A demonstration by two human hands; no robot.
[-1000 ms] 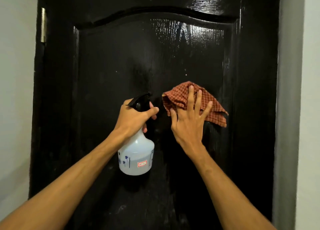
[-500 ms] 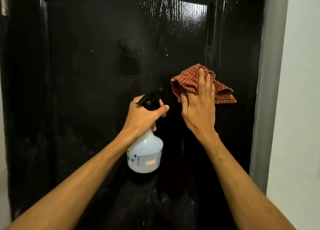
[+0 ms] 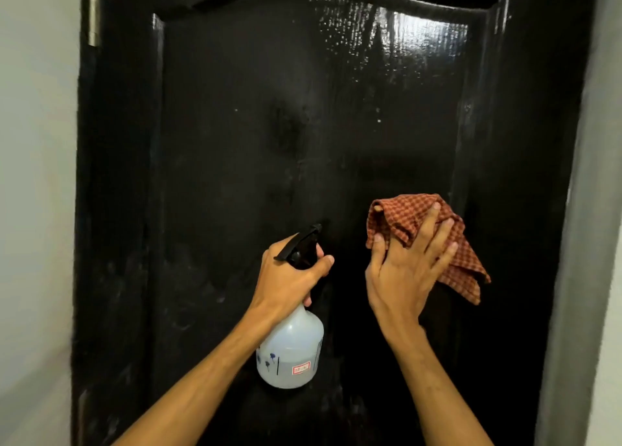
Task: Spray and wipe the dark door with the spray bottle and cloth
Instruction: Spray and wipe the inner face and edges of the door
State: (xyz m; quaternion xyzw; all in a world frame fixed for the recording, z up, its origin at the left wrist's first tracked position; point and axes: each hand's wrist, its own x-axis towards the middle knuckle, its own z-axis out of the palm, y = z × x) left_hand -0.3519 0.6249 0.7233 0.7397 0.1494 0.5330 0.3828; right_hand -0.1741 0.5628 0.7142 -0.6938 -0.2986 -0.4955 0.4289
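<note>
Left hand (image 3: 289,277): one spray bottle (image 3: 291,351) — right hand (image 3: 400,277): one cloth (image 3: 402,216), one door (image 3: 235,142).

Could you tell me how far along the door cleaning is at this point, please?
The door glistens wet at upper right, apparently sprayed. The right hand presses the cloth against it, while the left hand grips the spray bottle. Dull smears at lower left look unwiped.

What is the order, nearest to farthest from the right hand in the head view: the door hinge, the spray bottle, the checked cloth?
1. checked cloth: directly under the right hand, which presses on it.
2. spray bottle: just to the left, gripped by the left hand.
3. door hinge: far off at the upper left edge.
</note>
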